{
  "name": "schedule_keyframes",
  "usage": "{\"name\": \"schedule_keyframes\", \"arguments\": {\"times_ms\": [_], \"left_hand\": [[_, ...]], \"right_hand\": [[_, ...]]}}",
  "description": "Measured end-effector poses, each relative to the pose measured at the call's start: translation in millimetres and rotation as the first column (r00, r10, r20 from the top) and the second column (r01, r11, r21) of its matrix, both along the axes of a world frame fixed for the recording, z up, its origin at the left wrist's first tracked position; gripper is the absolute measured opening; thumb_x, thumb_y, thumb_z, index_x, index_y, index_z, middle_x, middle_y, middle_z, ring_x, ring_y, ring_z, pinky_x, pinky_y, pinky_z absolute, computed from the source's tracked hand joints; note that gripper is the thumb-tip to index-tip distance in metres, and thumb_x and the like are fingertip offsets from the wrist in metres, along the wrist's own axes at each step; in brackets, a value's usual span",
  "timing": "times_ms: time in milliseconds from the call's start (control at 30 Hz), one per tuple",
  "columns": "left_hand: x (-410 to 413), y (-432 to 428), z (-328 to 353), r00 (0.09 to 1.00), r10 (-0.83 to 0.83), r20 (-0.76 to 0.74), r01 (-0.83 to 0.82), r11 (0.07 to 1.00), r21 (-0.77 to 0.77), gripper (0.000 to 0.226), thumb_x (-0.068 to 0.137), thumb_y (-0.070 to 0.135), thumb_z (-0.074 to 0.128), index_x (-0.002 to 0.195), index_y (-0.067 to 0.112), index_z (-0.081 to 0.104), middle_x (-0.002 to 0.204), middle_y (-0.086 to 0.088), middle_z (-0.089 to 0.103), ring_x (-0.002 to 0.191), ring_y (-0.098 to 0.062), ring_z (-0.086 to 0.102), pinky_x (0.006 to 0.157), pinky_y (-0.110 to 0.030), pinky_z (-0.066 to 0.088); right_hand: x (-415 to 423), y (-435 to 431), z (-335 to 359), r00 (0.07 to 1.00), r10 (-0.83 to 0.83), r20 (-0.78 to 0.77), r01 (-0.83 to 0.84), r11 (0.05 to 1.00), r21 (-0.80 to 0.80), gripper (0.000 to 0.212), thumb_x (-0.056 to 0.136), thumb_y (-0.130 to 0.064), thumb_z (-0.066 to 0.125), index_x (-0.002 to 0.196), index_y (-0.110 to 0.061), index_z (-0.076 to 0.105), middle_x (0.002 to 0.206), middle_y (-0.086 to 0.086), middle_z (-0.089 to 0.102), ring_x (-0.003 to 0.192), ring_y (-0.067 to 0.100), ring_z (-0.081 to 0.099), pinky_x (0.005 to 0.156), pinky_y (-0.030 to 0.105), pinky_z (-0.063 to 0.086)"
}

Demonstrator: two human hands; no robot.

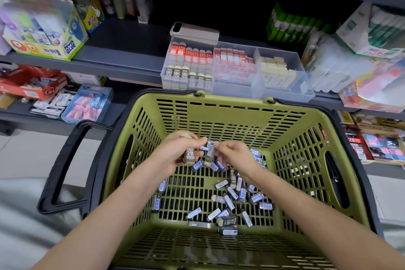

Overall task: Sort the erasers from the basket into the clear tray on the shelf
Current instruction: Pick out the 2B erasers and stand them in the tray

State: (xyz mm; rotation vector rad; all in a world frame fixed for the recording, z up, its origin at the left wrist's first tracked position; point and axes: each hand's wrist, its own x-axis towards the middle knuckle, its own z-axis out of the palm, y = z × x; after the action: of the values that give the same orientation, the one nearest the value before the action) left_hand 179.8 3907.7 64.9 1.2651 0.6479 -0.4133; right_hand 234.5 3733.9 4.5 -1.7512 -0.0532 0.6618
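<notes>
A green basket [219, 116] with black handles sits below the shelf, and several small dark-sleeved 2B erasers [228, 206] lie scattered on its floor. Over the basket my left hand [177, 153] grips a bunch of 2B erasers [190, 155]. My right hand [234, 154] pinches one eraser [210, 153] between its fingertips, right beside the left hand. The clear tray [282, 92] stands on the shelf just behind the basket. Its left compartment holds rows of red-sleeved and 2B erasers, the middle one red-and-white erasers, the right one cream erasers.
A yellow glue box [47, 33] stands at the left on the shelf, and green glue-stick packs [293, 26] at the right. A small beige box [195, 30] rests on the tray's back left corner. Lower shelves on both sides hold more stationery packs. Pale floor shows at left.
</notes>
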Motion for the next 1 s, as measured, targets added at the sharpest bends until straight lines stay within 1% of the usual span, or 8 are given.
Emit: {"name": "schedule_keyframes", "arguments": {"times_ms": [133,300,400,500,600,767,900,1000], "left_hand": [[-2.0,-6.3,-4.4,0.991,-0.115,0.066,0.103,0.982,0.159,0.035,0.069,0.026,0.083,0.094,0.013,0.063,0.083,-0.005,0.069,0.073,-0.017,0.063,0.063,-0.028,0.047],[-2.1,-7.5,-0.9,0.973,-0.223,0.059,0.221,0.974,0.042,0.031,0.065,0.021,0.082,0.088,0.014,0.062,0.072,-0.001,0.068,0.059,-0.012,0.063,0.057,-0.024,0.046],[-0.7,-6.0,3.2,0.987,-0.152,0.043,0.155,0.983,-0.099,0.029,0.067,0.014,0.078,0.09,0.012,0.061,0.064,0.001,0.067,0.054,-0.012,0.064,0.044,-0.017,0.044],[0.4,-3.3,8.1,0.995,-0.087,0.056,0.095,0.983,-0.159,0.042,0.059,0.016,0.077,0.097,0.011,0.062,0.066,0.001,0.069,0.055,-0.013,0.065,0.043,-0.017,0.045],[1.2,-0.5,9.9,0.995,-0.059,0.078,0.072,0.984,-0.165,0.053,0.056,0.016,0.077,0.106,0.011,0.061,0.065,0.002,0.07,0.057,-0.014,0.066,0.043,-0.019,0.047],[2.4,3.9,11.4,0.993,0.038,0.109,-0.018,0.983,-0.181,0.052,0.055,0.016,0.078,0.105,0.013,0.062,0.068,0.001,0.069,0.056,-0.014,0.066,0.043,-0.019,0.047],[2.2,12.2,14.7,0.972,0.144,0.184,-0.109,0.976,-0.188,0.05,0.057,0.018,0.078,0.105,0.014,0.064,0.067,0.003,0.069,0.057,-0.013,0.066,0.046,-0.021,0.048],[1.8,16.6,18.5,0.95,0.214,0.227,-0.187,0.973,-0.133,0.047,0.057,0.023,0.078,0.101,0.016,0.063,0.064,0.009,0.07,0.059,-0.01,0.067,0.055,-0.026,0.047]], "right_hand": [[-1.3,7.6,32.9,0.975,0.026,-0.222,0.036,0.961,0.274,0.018,0.088,-0.016,0.061,0.075,-0.005,0.068,0.066,0.005,0.066,0.056,0.012,0.06,0.052,0.021,0.052],[-0.6,4.1,41.4,0.942,0.128,-0.311,-0.008,0.933,0.36,0.024,0.084,-0.03,0.062,0.078,-0.01,0.073,0.07,0.006,0.07,0.061,0.014,0.066,0.057,0.022,0.054],[-8.9,-8.1,15.2,0.961,0.269,-0.061,-0.275,0.956,-0.106,0.024,0.088,-0.037,0.061,0.082,-0.015,0.069,0.069,-0.005,0.068,0.063,0.009,0.059,0.057,0.019,0.047],[-29.7,-19.3,-30.1,0.58,0.81,0.085,-0.379,0.361,-0.852,0.035,0.08,-0.054,0.062,0.084,-0.02,0.071,0.079,-0.007,0.065,0.079,0.01,0.056,0.065,0.021,0.042],[-42.4,-23.6,-61.0,0.401,0.916,0.001,-0.28,0.124,-0.952,0.046,0.081,-0.057,0.058,0.093,-0.014,0.07,0.096,0.003,0.063,0.096,0.022,0.052,0.078,0.031,0.041],[-37.5,-17.5,-59.9,0.555,0.817,0.157,-0.295,0.37,-0.881,0.033,0.082,-0.045,0.063,0.09,-0.014,0.068,0.092,-0.001,0.058,0.095,0.017,0.051,0.081,0.028,0.042],[-26.9,-6.2,-10.6,0.868,0.476,0.139,-0.379,0.818,-0.432,0.014,0.088,-0.025,0.062,0.084,-0.012,0.06,0.07,-0.005,0.06,0.062,0.006,0.055,0.055,0.014,0.042],[-14.0,2.4,36.7,0.926,0.272,0.261,-0.214,0.95,-0.228,0.012,0.09,-0.014,0.059,0.083,-0.017,0.05,0.068,-0.003,0.056,0.051,0.001,0.052,0.051,0.018,0.043]]}}
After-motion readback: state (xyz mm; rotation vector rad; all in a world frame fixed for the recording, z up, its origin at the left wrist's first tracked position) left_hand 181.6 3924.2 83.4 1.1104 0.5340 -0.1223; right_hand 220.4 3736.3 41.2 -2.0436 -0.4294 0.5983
